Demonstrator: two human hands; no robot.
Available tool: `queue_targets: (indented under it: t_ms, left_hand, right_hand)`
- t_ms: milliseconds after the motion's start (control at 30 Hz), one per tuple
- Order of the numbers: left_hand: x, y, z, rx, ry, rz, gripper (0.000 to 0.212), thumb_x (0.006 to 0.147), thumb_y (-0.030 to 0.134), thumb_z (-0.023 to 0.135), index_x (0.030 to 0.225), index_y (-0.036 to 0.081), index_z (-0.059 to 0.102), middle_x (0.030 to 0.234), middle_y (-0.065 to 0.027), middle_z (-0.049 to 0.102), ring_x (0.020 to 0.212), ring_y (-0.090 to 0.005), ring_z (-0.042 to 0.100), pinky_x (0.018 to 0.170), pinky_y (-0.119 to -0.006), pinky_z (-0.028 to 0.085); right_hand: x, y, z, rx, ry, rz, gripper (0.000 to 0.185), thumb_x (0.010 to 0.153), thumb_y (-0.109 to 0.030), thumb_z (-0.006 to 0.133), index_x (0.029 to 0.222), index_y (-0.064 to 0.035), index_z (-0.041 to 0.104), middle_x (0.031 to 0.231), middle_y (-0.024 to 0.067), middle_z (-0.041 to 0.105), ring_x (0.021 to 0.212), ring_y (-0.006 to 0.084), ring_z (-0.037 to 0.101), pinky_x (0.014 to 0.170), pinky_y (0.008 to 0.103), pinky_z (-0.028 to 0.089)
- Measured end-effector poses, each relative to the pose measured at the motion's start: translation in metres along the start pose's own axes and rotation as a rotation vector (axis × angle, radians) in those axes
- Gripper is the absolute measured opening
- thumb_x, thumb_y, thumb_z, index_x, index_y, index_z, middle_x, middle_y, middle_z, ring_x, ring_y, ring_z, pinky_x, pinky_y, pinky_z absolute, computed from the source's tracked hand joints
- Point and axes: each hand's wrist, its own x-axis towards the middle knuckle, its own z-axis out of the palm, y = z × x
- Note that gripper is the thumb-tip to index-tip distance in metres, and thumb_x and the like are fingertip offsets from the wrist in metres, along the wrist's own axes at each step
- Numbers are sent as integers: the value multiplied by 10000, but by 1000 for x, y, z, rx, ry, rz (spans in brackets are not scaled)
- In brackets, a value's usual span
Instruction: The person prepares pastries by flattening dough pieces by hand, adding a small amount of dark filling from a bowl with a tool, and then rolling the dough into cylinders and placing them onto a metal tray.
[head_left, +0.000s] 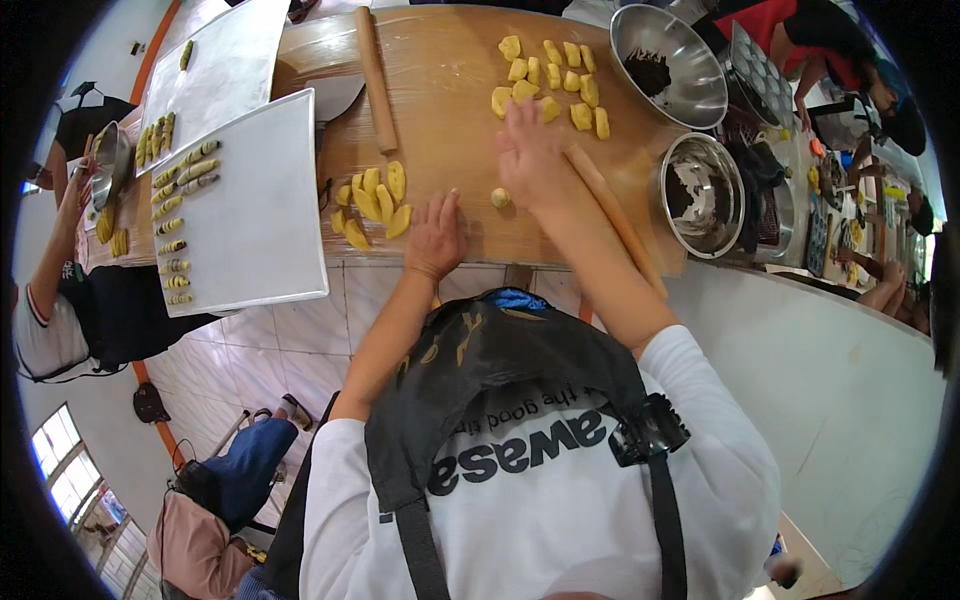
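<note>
My left hand (436, 234) rests at the table's near edge, fingers slightly apart, just right of a cluster of yellow dough pieces (373, 204). My right hand (529, 154) is blurred over the table, its fingertips near the lower edge of a group of yellow dough pieces (585, 86). A small pale dough ball (500, 197) lies on the table between my hands, below the right one. To the right, a wooden rolling pin (615, 217) lies slanted, partly behind my right forearm. Another wooden rolling pin (375, 79) lies at the upper left of the table. Neither hand shows anything held.
A metal tray (247, 225) with striped dough rolls stands at left, another tray (217, 67) behind it, and a scraper blade (336, 97) beside it. Two steel bowls (697, 90) (739, 217) with dark contents stand right. People work at both sides.
</note>
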Motion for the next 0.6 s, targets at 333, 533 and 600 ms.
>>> queue_targets:
  t_ms: [333, 533, 600]
  left_hand:
    - [2, 3, 0, -16, 64, 15, 597, 731, 89, 549, 1305, 43, 392, 1194, -163, 495, 1036, -356, 492, 897, -448, 385]
    - [-6, -2, 10, 1, 56, 21, 604, 732, 95, 551, 1309, 45, 382, 1190, -165, 494, 1046, -362, 484, 902, -452, 386]
    - [-4, -4, 11, -4, 58, 25, 608, 729, 95, 554, 1309, 44, 381, 1186, -165, 494, 1051, -364, 479, 903, -455, 385]
  right_hand:
    - [-73, -16, 1, -282, -313, -308, 609, 893, -400, 466, 1401, -85, 350, 1480, 176, 277, 1392, 333, 205, 1062, 636, 101]
    - [-65, 28, -6, -405, -182, -122, 596, 886, -437, 467, 1338, -50, 444, 1464, 167, 310, 1376, 317, 244, 1049, 660, 103]
    - [-46, 19, 10, -384, -159, -141, 615, 889, -431, 464, 1361, -41, 406, 1470, 168, 303, 1386, 328, 217, 1060, 647, 86]
